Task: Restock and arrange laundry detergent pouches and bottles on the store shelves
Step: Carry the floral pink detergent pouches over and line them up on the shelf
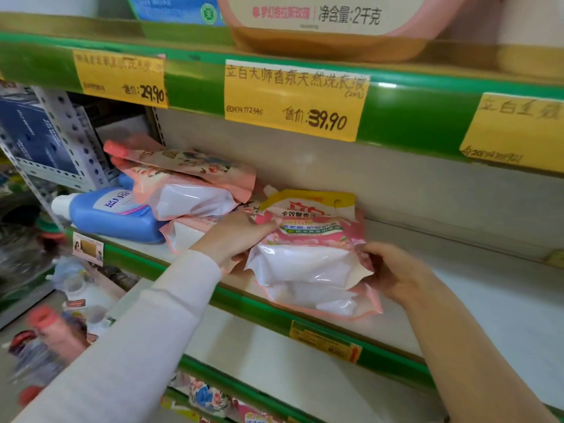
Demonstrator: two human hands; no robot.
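Pouch (311, 254), pink floral print, white base

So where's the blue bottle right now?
Head view: the blue bottle lies on its side at the middle shelf's left end, just left of the pink pouches.

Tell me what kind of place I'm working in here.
Most likely a shop's laundry aisle: green-edged shelves with handwritten yellow price tags, stocked with detergent pouches and a blue bottle.
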